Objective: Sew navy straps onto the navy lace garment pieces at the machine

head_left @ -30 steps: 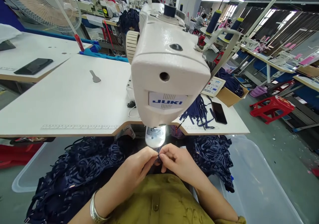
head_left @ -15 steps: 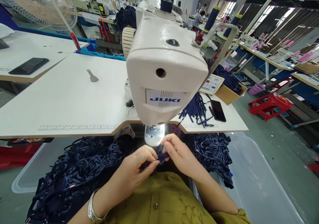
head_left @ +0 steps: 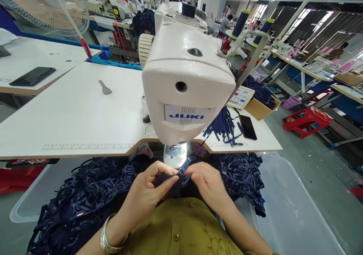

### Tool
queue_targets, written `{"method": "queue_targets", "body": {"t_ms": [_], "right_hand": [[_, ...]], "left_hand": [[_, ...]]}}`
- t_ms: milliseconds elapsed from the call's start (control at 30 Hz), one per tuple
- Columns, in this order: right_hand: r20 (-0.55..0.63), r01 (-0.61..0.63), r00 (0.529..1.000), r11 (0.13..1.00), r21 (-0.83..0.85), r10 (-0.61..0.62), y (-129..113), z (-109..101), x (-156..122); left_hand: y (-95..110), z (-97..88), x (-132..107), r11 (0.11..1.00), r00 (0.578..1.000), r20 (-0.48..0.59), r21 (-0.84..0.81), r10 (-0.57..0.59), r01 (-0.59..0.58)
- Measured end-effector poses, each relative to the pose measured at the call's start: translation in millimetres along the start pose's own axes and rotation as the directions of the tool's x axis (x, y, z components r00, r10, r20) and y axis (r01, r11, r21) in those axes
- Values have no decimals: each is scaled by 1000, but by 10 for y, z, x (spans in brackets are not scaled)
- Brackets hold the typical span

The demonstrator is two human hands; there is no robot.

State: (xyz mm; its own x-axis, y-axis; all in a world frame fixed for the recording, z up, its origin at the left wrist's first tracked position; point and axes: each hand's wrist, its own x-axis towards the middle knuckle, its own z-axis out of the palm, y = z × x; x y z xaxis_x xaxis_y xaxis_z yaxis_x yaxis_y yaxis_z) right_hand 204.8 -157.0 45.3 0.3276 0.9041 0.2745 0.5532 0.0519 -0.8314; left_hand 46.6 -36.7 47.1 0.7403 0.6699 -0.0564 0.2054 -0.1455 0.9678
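A white Juki sewing machine (head_left: 184, 77) stands on a white table (head_left: 76, 111) right in front of me. Below its lit plate (head_left: 175, 155), both my hands pinch one short navy strap (head_left: 181, 170). My left hand (head_left: 150, 189), with a silver bracelet on the wrist, grips the strap's left part. My right hand (head_left: 208, 183) holds its right end, fingers closed. The strap runs up toward the plate. A heap of navy straps (head_left: 85, 198) lies on my lap to the left, and another heap of straps (head_left: 241, 175) to the right.
Clear plastic bins (head_left: 286, 209) sit either side of my lap. On the table lie more navy straps (head_left: 224, 126), a black phone (head_left: 248, 127), a control panel (head_left: 241, 96) and a cardboard box (head_left: 262, 109). A fan (head_left: 42, 2) stands back left; a red stool (head_left: 307, 121) is on the right.
My hands have spread slightly apart and dropped a little, drawing the navy strap out between them below the machine's plate. The view shifted slightly.
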Motion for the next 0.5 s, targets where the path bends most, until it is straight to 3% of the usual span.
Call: {"method": "queue_targets", "body": {"t_ms": [67, 133, 200, 300, 500], "right_hand": [[62, -71, 996, 987, 145, 62, 23, 88, -52], [-11, -129, 990, 932, 338, 141, 34, 185, -74], [-124, -112, 974, 883, 456, 187, 30, 261, -71], [-241, -23, 960, 898, 439, 143, 7, 318, -44], [-327, 129, 945, 949, 287, -30, 25, 374, -35]], "left_hand": [[-15, 36, 10, 1000, 1000, 12, -9, 0, 0], [-34, 79, 15, 1000, 1000, 22, 8, 11, -11], [-48, 118, 7, 997, 999, 3, 55, 49, -49], [-52, 152, -28, 974, 983, -41, 146, 179, -171], [-46, 160, -87, 875, 920, -15, 314, 393, -369]]}}
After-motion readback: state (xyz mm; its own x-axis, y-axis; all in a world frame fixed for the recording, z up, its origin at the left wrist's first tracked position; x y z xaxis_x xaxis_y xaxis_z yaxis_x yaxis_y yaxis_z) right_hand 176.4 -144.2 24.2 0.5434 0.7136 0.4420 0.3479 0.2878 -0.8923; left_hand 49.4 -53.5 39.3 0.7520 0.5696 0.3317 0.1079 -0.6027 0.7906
